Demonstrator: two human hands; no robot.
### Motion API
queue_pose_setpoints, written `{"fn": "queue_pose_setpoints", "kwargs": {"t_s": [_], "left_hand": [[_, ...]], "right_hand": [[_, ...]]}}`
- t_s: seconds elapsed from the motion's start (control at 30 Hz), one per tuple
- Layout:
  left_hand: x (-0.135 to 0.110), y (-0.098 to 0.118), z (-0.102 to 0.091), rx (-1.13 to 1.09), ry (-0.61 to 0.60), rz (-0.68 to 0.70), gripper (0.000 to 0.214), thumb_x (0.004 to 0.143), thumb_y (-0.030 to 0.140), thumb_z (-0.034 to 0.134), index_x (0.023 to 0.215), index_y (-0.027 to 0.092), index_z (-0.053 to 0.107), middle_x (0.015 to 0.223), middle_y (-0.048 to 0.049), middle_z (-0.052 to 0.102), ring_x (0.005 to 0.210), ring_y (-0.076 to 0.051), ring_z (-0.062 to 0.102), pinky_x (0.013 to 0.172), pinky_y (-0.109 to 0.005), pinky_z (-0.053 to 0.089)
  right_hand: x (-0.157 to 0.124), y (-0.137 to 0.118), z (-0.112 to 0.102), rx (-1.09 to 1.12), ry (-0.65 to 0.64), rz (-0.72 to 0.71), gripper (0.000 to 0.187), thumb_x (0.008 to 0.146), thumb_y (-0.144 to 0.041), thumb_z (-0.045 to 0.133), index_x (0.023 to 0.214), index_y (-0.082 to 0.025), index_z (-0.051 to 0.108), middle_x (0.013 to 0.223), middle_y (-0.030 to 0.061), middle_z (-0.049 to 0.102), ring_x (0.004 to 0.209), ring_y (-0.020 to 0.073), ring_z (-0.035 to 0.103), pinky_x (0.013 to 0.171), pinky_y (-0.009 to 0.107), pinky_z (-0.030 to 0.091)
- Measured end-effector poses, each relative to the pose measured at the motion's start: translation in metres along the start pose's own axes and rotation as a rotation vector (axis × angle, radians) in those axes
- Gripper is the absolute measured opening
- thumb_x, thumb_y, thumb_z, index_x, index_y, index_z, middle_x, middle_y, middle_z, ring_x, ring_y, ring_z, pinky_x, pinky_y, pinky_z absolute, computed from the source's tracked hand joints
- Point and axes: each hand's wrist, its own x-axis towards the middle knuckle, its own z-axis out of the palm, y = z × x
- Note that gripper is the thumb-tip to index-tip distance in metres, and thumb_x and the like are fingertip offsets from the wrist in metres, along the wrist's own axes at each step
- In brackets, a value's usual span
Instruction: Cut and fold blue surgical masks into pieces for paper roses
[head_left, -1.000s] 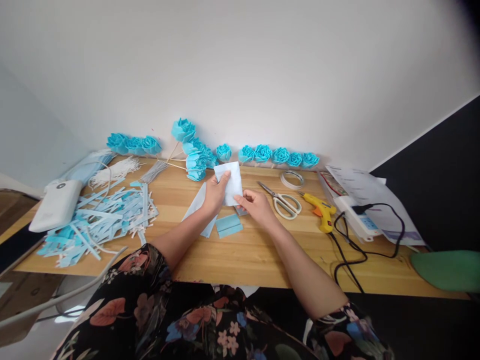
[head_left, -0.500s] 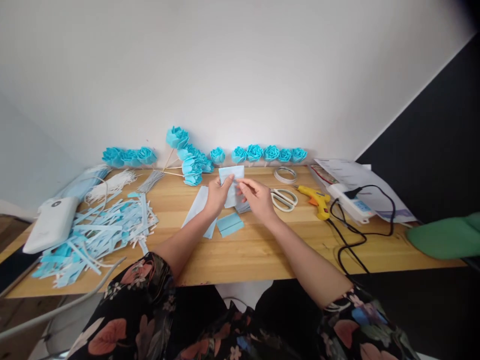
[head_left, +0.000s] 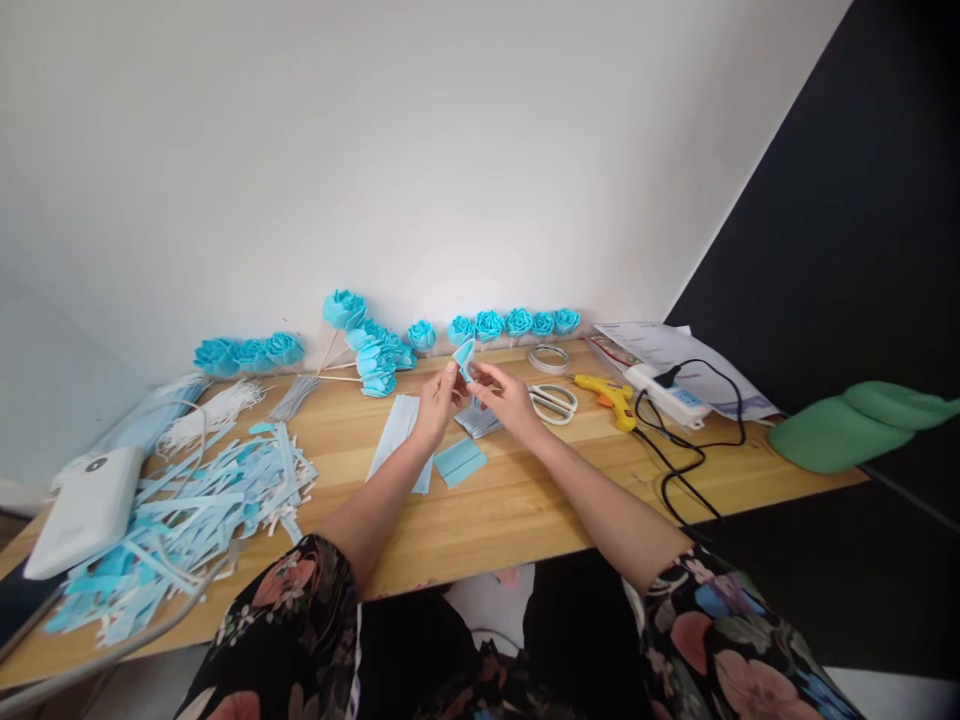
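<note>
Between my hands, above the wooden table [head_left: 517,520], is a light-blue sheet [head_left: 464,354] that looks like face mask fabric, folded over so its top edges stand up. My left hand [head_left: 437,402] pinches its left side. On its right side, the fingers of my right hand [head_left: 504,396] are closed on it too. Below them a flat blue piece of fabric [head_left: 460,461] lies on the table. Grey-blue pieces [head_left: 480,419] are partly hidden under my right hand, and longer pale strips [head_left: 397,435] lie left of my left hand.
Blue fabric flowers [head_left: 517,321] line the wall. Scissors [head_left: 553,402], a tape roll [head_left: 549,358] and a yellow glue gun [head_left: 611,395] lie at right, with a power strip [head_left: 671,398] and cords. Cut scraps [head_left: 195,510] and a white power bank [head_left: 86,510] are at left.
The sheet, held up flat half a second ago, is now folded over between my fingers. My right hand has come closer to my left. The camera view has tilted and shifted slightly.
</note>
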Motion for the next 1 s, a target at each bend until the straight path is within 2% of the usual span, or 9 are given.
{"fn": "queue_pose_setpoints", "kwargs": {"t_s": [0.1, 0.2, 0.3, 0.4, 0.53, 0.6, 0.7, 0.77, 1.0], "left_hand": [[0.002, -0.002, 0.000, -0.017, -0.020, -0.001, 0.043, 0.081, 0.055, 0.061, 0.092, 0.015, 0.071, 0.067, -0.0006, 0.059, 0.062, -0.013, 0.052, 0.057, -0.024, 0.040], [0.003, -0.003, 0.000, -0.025, 0.011, -0.008, 0.038, 0.080, 0.042, 0.066, 0.106, 0.016, 0.072, 0.078, -0.0030, 0.066, 0.070, -0.015, 0.057, 0.063, -0.024, 0.043], [0.004, -0.005, 0.002, 0.017, 0.046, 0.051, 0.028, 0.079, 0.034, 0.068, 0.100, 0.018, 0.075, 0.100, -0.0077, 0.071, 0.094, -0.020, 0.063, 0.083, -0.028, 0.047], [0.001, -0.003, 0.004, 0.034, 0.005, 0.088, 0.026, 0.082, 0.035, 0.066, 0.100, 0.019, 0.075, 0.110, -0.0082, 0.071, 0.110, -0.022, 0.061, 0.096, -0.030, 0.044], [-0.005, 0.003, 0.006, -0.007, -0.041, 0.098, 0.035, 0.088, 0.044, 0.057, 0.109, 0.019, 0.071, 0.111, -0.0058, 0.071, 0.110, -0.020, 0.061, 0.097, -0.027, 0.043], [-0.005, 0.002, 0.005, -0.021, -0.027, 0.088, 0.035, 0.086, 0.045, 0.060, 0.105, 0.018, 0.070, 0.104, -0.0039, 0.071, 0.101, -0.018, 0.062, 0.092, -0.025, 0.044], [0.003, -0.006, 0.002, -0.119, -0.009, -0.040, 0.034, 0.076, 0.045, 0.070, 0.091, 0.015, 0.069, 0.083, -0.0010, 0.070, 0.080, -0.016, 0.062, 0.079, -0.026, 0.048], [0.011, -0.011, -0.002, -0.239, 0.055, -0.141, 0.033, 0.072, 0.043, 0.072, 0.086, 0.014, 0.068, 0.074, 0.0003, 0.068, 0.071, -0.015, 0.061, 0.073, -0.027, 0.049], [0.028, -0.009, -0.019, -0.532, 0.172, -0.463, 0.020, 0.080, 0.029, 0.069, 0.093, 0.015, 0.064, 0.081, -0.0057, 0.073, 0.076, -0.018, 0.070, 0.078, -0.031, 0.055]], "right_hand": [[-0.001, 0.000, -0.003, -0.104, 0.028, -0.023, 0.035, 0.085, -0.045, 0.060, 0.103, -0.019, 0.073, 0.081, 0.0019, 0.068, 0.062, 0.0124, 0.058, 0.057, 0.023, 0.048], [-0.001, 0.000, -0.005, -0.195, 0.066, -0.038, 0.033, 0.088, -0.047, 0.055, 0.084, -0.019, 0.072, 0.059, -0.0025, 0.058, 0.055, 0.0123, 0.054, 0.057, 0.023, 0.043], [-0.001, -0.002, -0.006, -0.208, 0.118, -0.049, 0.031, 0.086, -0.047, 0.057, 0.079, -0.019, 0.069, 0.059, -0.0027, 0.058, 0.057, 0.0130, 0.054, 0.058, 0.023, 0.043], [-0.001, -0.003, -0.006, -0.186, 0.126, -0.063, 0.031, 0.084, -0.048, 0.060, 0.081, -0.019, 0.071, 0.069, -0.0005, 0.066, 0.063, 0.0143, 0.058, 0.062, 0.025, 0.045], [-0.002, -0.003, -0.006, -0.116, 0.035, -0.065, 0.034, 0.085, -0.051, 0.058, 0.083, -0.020, 0.072, 0.071, 0.0003, 0.066, 0.065, 0.0162, 0.061, 0.064, 0.026, 0.047], [-0.002, -0.001, -0.006, -0.050, 0.017, -0.045, 0.034, 0.085, -0.051, 0.059, 0.081, -0.020, 0.071, 0.071, -0.0004, 0.065, 0.065, 0.0162, 0.062, 0.065, 0.027, 0.048], [-0.001, 0.002, -0.008, 0.124, 0.085, 0.019, 0.029, 0.080, -0.048, 0.066, 0.077, -0.019, 0.067, 0.067, -0.0022, 0.061, 0.063, 0.0145, 0.056, 0.063, 0.026, 0.046], [0.002, 0.005, -0.010, 0.225, 0.152, 0.059, 0.027, 0.077, -0.046, 0.068, 0.076, -0.019, 0.065, 0.065, -0.0034, 0.057, 0.061, 0.0131, 0.052, 0.059, 0.024, 0.042], [0.015, 0.021, -0.023, 0.364, 0.214, 0.131, 0.030, 0.074, -0.048, 0.069, 0.072, -0.021, 0.055, 0.060, -0.0058, 0.051, 0.058, 0.0115, 0.047, 0.054, 0.023, 0.039]]}}
